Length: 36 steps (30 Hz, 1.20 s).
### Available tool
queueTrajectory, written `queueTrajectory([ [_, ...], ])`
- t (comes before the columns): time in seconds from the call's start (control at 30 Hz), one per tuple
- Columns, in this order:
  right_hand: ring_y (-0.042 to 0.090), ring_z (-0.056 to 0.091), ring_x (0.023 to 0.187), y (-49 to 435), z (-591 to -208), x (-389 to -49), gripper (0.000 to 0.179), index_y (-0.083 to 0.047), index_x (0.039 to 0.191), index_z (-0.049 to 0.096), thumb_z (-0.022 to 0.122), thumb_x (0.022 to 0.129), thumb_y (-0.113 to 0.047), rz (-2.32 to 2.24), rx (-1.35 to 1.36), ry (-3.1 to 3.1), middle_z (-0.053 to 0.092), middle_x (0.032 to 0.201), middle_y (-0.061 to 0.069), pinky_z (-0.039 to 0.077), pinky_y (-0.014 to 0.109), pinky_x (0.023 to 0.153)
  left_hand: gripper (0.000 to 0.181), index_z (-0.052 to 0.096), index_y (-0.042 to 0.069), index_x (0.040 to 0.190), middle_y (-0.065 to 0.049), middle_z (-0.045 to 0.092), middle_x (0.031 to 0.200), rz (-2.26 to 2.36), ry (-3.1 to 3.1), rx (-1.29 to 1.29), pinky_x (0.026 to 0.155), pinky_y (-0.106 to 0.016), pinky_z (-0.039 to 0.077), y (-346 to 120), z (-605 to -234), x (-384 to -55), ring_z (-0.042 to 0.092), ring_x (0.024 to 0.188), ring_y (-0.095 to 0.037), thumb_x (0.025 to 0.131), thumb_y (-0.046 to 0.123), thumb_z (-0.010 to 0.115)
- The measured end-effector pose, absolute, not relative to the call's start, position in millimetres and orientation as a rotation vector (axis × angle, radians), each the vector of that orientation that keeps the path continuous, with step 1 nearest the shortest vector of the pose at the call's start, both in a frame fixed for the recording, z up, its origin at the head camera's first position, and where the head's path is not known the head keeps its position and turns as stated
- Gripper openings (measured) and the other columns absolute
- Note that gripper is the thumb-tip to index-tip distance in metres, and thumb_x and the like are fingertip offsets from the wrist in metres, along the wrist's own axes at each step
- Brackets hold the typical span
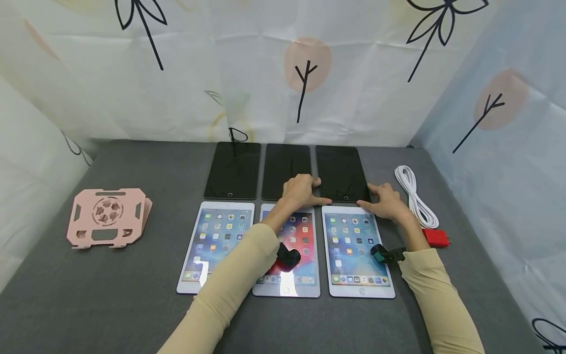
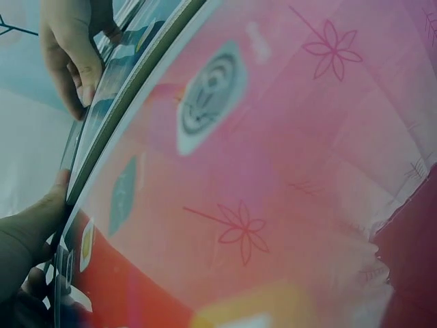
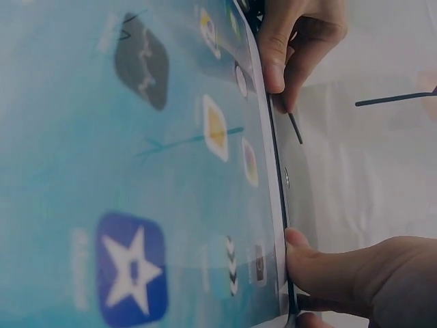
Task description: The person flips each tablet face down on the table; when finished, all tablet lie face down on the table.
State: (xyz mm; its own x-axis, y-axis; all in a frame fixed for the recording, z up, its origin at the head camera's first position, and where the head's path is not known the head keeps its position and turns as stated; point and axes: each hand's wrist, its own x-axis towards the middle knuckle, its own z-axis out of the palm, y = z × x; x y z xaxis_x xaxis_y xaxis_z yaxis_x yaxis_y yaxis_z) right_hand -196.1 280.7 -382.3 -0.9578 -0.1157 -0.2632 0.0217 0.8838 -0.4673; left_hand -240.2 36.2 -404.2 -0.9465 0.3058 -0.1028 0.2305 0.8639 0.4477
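Note:
The black tablet at the right of the back row lies between my two hands, its screen dark. My left hand holds its near left corner, thumb along the near edge and fingers at the side. At the near right corner my right hand grips it in a like way. Both wrist views show thumbs and fingers at the thin dark edge; some fingertips are hidden. Below my hands lie a white tablet and a middle white tablet, both with lit screens; my left forearm partly covers the middle one.
Beside it stand a middle black tablet and a left black tablet. A third white tablet lies front left. A pink stand sits far left. At right are a coiled white cable and a red charger.

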Motion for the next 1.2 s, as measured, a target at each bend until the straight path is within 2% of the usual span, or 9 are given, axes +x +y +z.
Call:
queueTrajectory([
  [0.4,0.060,0.015,0.134,277,-387,-198,0.077,0.011,0.158,0.018,0.060,0.101,-0.020,-0.969,0.053,2.666,0.014,0.155,0.038,0.026,0.073,0.105,0.084,0.058,0.029,0.143,-0.004,0.059,0.149,0.660,2.894,0.412,0.051,-0.023,0.028,38,-407,-241,0.031,0.058,-0.011,0.074,0.070,0.080],
  [0.57,0.063,-0.002,0.146,275,-390,-199,0.074,0.010,0.158,0.021,0.060,0.100,-0.014,-1.147,0.127,2.589,0.004,0.161,0.039,0.011,0.077,0.115,0.083,0.057,0.030,0.143,-0.004,0.059,0.149,0.659,2.889,0.404,0.052,-0.024,0.029,38,-408,-242,0.034,0.059,-0.011,0.074,0.070,0.079],
  [0.6,0.062,0.000,0.147,275,-391,-199,0.073,0.010,0.158,0.022,0.061,0.100,-0.012,-1.179,0.132,2.576,0.006,0.162,0.038,0.012,0.076,0.117,0.083,0.057,0.030,0.144,-0.003,0.059,0.149,0.660,2.887,0.400,0.052,-0.024,0.029,38,-408,-242,0.033,0.059,-0.012,0.074,0.070,0.079],
  [0.67,0.058,0.011,0.148,275,-392,-200,0.070,0.010,0.157,0.026,0.061,0.099,-0.009,-1.258,0.124,2.553,0.014,0.161,0.038,0.022,0.070,0.117,0.083,0.057,0.030,0.144,-0.003,0.059,0.149,0.664,2.880,0.394,0.052,-0.024,0.029,38,-409,-242,0.032,0.059,-0.012,0.075,0.069,0.079],
  [0.77,0.044,0.040,0.133,275,-393,-199,0.067,0.010,0.156,0.029,0.061,0.099,-0.005,-1.378,0.089,2.525,0.032,0.153,0.036,0.045,0.044,0.104,0.084,0.057,0.028,0.145,-0.004,0.061,0.146,0.676,2.874,0.392,0.051,-0.024,0.028,39,-409,-242,0.031,0.058,-0.011,0.075,0.069,0.080],
  [0.87,0.029,0.050,0.121,274,-393,-198,0.068,0.008,0.158,0.026,0.059,0.099,-0.002,-1.497,0.073,2.483,0.041,0.150,0.032,0.046,0.021,0.088,0.084,0.059,0.025,0.144,-0.004,0.067,0.137,0.704,2.874,0.399,0.049,-0.023,0.026,39,-409,-243,0.030,0.057,-0.011,0.075,0.067,0.081],
  [0.93,0.028,0.051,0.123,273,-392,-198,0.071,0.006,0.160,0.022,0.059,0.100,-0.001,-1.546,0.079,2.467,0.041,0.153,0.031,0.044,0.017,0.088,0.083,0.061,0.023,0.143,-0.005,0.070,0.126,0.728,2.874,0.406,0.048,-0.022,0.026,39,-409,-243,0.030,0.056,-0.011,0.075,0.066,0.082],
  [1.03,0.034,0.049,0.131,271,-391,-196,0.073,0.003,0.161,0.019,0.058,0.100,0.000,-1.576,0.105,2.474,0.039,0.156,0.030,0.044,0.028,0.100,0.082,0.063,0.021,0.141,-0.004,0.069,0.119,0.768,2.881,0.413,0.050,-0.022,0.028,38,-410,-241,0.036,0.061,-0.011,0.075,0.064,0.083],
  [1.2,0.043,0.041,0.144,266,-389,-191,0.074,0.001,0.162,0.018,0.058,0.100,0.001,-1.617,0.133,2.491,0.035,0.160,0.029,0.036,0.053,0.117,0.081,0.060,0.016,0.144,-0.004,0.060,0.130,0.750,2.899,0.462,0.066,-0.025,0.044,39,-409,-237,0.052,0.082,-0.014,0.079,0.060,0.081],
])
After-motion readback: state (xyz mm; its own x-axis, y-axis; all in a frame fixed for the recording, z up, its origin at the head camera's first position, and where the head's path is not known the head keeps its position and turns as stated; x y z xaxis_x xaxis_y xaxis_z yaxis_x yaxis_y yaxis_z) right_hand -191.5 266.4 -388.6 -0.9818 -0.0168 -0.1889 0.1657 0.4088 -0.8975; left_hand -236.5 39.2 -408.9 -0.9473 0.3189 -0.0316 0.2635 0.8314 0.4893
